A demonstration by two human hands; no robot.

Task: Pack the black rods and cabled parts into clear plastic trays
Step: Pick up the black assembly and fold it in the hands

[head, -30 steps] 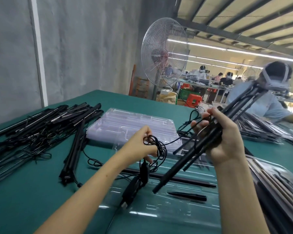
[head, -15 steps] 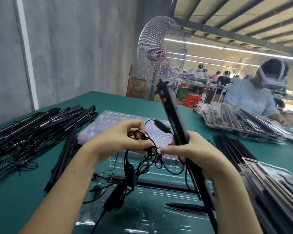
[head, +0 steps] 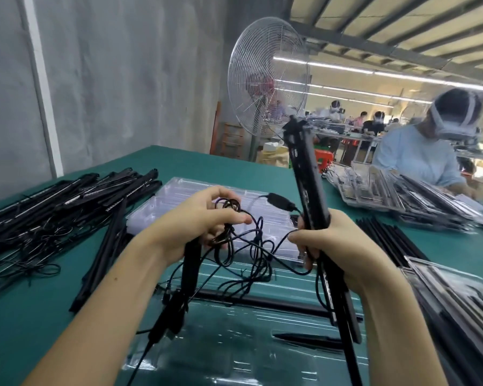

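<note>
Right hand (head: 335, 246) grip clamped on upright rods (head: 307, 176); left hand (head: 198, 221) grip pinches tangled cable (head: 246, 240), over near tray (head: 262, 344).

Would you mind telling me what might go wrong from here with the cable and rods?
1. The cable hangs in tangled loops between the left hand and right hand; pulling them apart may knot it tighter or strain its connector.
2. The rods in the right hand reach down over the tray; their lower ends might scrape it or knock the single rod lying there.
</note>
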